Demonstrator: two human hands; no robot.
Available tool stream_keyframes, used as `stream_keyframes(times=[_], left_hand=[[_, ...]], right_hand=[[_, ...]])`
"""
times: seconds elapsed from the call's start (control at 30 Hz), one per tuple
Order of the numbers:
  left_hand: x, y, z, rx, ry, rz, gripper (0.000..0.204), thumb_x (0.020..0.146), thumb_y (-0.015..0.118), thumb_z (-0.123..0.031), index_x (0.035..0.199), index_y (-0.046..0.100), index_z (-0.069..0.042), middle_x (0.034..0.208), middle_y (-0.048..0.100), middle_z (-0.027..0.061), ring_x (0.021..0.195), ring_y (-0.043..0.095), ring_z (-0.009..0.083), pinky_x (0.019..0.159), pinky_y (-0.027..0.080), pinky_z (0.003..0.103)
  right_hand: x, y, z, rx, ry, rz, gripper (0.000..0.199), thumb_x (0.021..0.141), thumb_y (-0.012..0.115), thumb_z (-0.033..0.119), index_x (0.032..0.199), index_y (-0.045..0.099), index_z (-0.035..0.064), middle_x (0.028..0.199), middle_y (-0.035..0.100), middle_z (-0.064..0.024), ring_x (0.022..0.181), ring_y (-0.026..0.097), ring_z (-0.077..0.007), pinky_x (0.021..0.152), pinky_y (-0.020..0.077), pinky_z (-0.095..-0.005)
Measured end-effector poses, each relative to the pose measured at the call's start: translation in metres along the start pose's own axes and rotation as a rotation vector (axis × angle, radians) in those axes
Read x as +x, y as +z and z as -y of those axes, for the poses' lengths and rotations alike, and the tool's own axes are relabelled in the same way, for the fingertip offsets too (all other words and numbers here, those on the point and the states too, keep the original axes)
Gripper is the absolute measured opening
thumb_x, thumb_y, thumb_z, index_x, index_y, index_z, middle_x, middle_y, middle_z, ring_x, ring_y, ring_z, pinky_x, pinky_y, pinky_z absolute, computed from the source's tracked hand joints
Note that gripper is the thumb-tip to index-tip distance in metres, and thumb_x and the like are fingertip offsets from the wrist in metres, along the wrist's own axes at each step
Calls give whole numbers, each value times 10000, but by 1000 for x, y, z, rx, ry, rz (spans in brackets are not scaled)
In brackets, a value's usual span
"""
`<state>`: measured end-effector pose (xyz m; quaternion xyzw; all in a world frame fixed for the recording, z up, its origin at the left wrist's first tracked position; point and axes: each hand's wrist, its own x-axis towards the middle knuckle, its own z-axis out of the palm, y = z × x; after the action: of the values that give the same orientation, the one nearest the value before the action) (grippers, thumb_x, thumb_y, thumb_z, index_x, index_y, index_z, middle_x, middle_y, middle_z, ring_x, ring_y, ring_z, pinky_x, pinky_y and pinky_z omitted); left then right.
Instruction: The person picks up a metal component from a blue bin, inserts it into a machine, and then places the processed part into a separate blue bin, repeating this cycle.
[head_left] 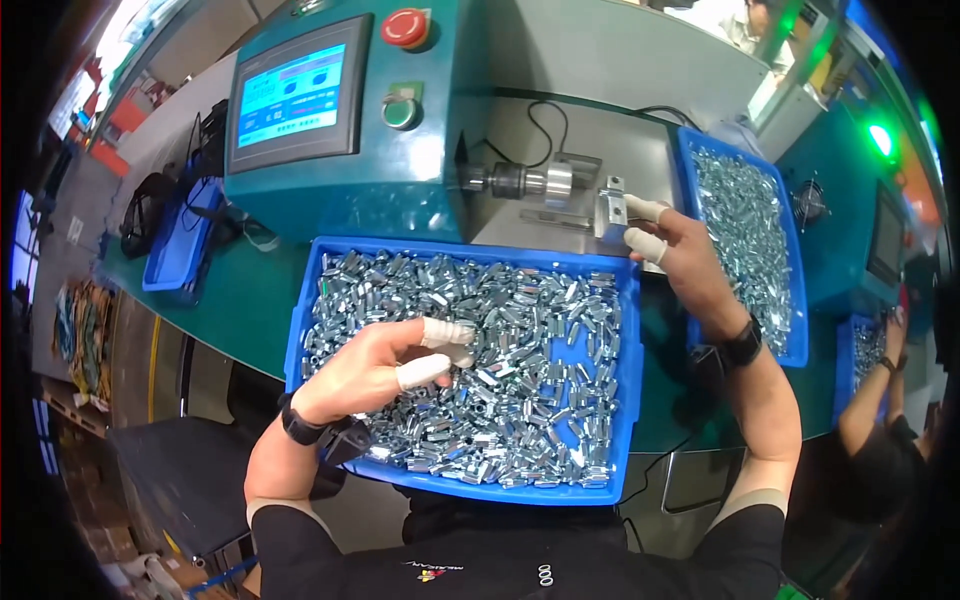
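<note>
My left hand (pixel 385 365) is over the near blue tray (pixel 632 400), its thumb and fingers curled close together among loose metal parts (pixel 500 345). These are small, shiny and tube-like. Whatever those fingertips may pinch is hidden. White finger covers sleeve the thumb and fingers of both hands. At the machine, my right hand (pixel 683 250) grips the right side of a small metal block (pixel 611 210), index finger above and thumb below. A part within that grip cannot be made out. Left of the block a round metal spindle (pixel 520 180) sticks out of the machine.
The green machine housing (pixel 340 200) carries a lit screen (pixel 292 97), a red stop button (pixel 405 28) and a green button (pixel 399 111). A second blue tray (pixel 795 270) of parts stands at the right. Beyond it, another person's hand (pixel 894 335) is by a further tray.
</note>
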<state>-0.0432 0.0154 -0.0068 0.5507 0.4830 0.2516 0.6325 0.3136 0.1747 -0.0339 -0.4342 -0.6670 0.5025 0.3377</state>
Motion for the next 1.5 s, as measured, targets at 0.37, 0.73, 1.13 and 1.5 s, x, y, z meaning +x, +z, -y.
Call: stream_keyframes(times=[0.37,0.73,1.13,1.5], left_hand=[[-4,4,1,-69,-17,-40,380,1023,612,-103,1390,609,-4,1190,728,135,957,721,178,857,567,321],[0,4,-4,-86,-54,-62,379,1024,586,-82,1394,601,3,1197,727,145,958,718,177,828,570,307],[-1,1,-1,-24,-66,-107,402,1023,627,-180,1376,608,11,1206,726,151,964,716,181,839,571,319],[2,0,2,-8,-55,-100,414,1021,625,-187,1388,604,2,1202,728,149,961,716,181,839,562,315]], right_hand=[[22,-11,17,-87,-34,243,481,951,737,175,1389,634,6,1214,645,-64,1076,611,-146,922,499,-294],[45,-19,8,-213,-175,421,438,943,752,165,1350,671,22,1174,637,-66,1111,609,-181,977,482,-318],[36,-10,-2,-111,-216,331,510,933,742,82,1418,605,10,1172,625,-94,1083,644,-190,945,548,-307],[38,-11,-6,-215,-244,325,509,932,738,73,1412,595,-16,1181,617,-113,1093,646,-201,925,564,-312]])
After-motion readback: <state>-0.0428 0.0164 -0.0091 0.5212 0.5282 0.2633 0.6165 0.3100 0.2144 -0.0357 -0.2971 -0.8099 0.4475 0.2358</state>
